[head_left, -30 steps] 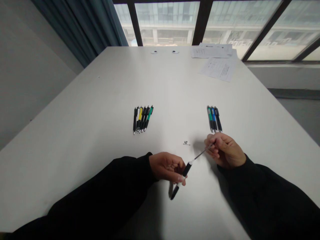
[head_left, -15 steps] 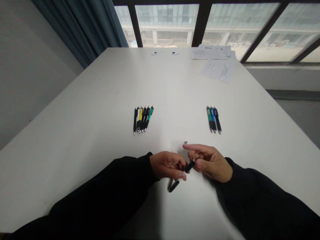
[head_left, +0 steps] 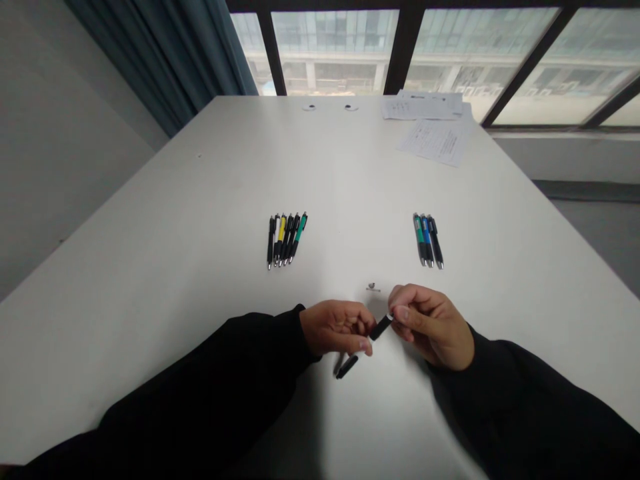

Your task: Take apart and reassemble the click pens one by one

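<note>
**Black pen in two pieces, one in each hand**

Left hand [head_left: 335, 328] is curled tight on the lower black pen half [head_left: 347, 367], its tip poking out below the fingers. Right hand [head_left: 433, 327] pinches the short black upper barrel [head_left: 381, 327], white end against the thumb. Big change: that thin refill showing a second ago is hidden now, and the halves sit end to end, though can't tell if they're joined. Beyond, on the white table [head_left: 150, 267], lie a tiny grey-and-black part [head_left: 372, 287], six multicoloured pens [head_left: 287, 240] and three more [head_left: 427, 240].
</note>
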`<state>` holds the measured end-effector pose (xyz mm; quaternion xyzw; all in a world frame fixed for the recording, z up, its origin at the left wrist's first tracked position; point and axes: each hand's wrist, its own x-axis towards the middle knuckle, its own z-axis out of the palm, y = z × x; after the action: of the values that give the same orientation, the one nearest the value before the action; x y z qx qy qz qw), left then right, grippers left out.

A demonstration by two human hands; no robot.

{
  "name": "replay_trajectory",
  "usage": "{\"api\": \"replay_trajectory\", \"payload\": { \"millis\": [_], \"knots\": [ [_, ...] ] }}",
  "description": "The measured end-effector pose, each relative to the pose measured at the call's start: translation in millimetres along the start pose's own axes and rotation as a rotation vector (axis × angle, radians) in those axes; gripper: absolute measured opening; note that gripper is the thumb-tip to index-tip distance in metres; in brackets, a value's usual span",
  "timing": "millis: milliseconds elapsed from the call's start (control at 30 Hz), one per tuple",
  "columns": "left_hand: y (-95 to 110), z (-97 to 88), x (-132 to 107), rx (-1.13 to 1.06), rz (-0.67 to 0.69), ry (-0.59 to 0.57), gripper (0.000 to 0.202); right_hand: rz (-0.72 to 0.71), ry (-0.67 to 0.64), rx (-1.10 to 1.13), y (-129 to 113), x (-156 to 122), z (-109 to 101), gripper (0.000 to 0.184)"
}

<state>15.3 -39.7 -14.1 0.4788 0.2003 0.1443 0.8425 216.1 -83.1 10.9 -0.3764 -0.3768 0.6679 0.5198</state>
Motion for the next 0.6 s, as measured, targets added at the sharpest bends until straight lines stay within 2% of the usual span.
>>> {"api": "replay_trajectory", "payload": {
  "millis": [300,467,600],
  "knots": [
    [1.7,0.4,0.3,0.037,-0.005,0.014,0.038,0.059,0.043,0.033,4.6,3.3,-2.7,0.017],
    [-0.6,-0.9,1.8,0.024,-0.008,0.023,0.039,0.012,0.057,0.026,6.1,2.8,-4.1,0.015],
    [-2.0,-1.7,1.9,0.000,-0.024,0.010,0.037,-0.034,0.016,-0.081,8.3,1.3,-8.7,0.011]
  ]
}}
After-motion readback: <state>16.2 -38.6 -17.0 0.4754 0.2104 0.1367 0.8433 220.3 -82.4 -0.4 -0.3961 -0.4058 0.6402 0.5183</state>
